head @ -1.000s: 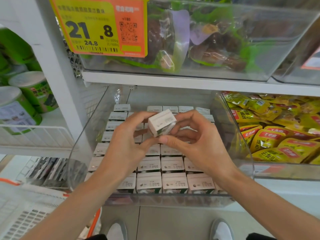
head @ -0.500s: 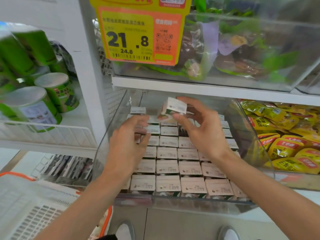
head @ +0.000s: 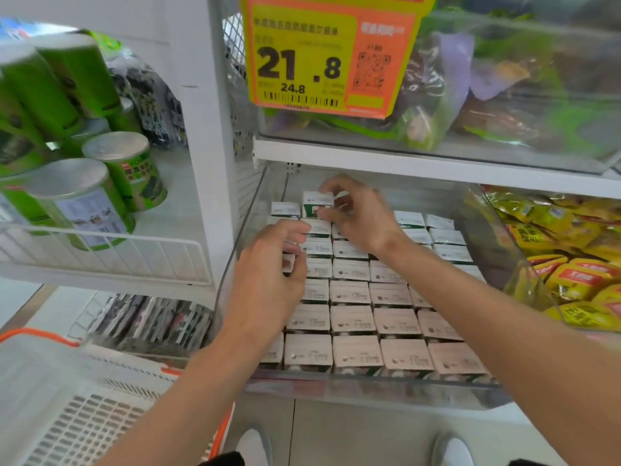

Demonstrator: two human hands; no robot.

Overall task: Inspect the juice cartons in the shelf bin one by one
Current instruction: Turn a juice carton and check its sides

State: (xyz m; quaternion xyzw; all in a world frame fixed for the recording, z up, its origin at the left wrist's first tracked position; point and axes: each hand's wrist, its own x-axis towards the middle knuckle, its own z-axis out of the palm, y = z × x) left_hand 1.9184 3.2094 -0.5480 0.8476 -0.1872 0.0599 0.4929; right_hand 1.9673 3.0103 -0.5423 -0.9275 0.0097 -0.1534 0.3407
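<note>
While right hand [head: 356,216] holds it, carton [head: 317,205] stands upright.

I am facing a white shelf unit [head: 215,129]. A clear bin [head: 369,386] is sitting on it, with juice cartons [head: 353,317] standing upright inside in tight rows. Yellow packets [head: 578,280] are lying just beside it on the right. The shelf board above [head: 420,164] is carrying another clear bin [head: 537,153] of bagged goods. On the left shelf [head: 174,203], green cans [head: 124,169] are standing behind a wire rail [head: 134,250].
</note>
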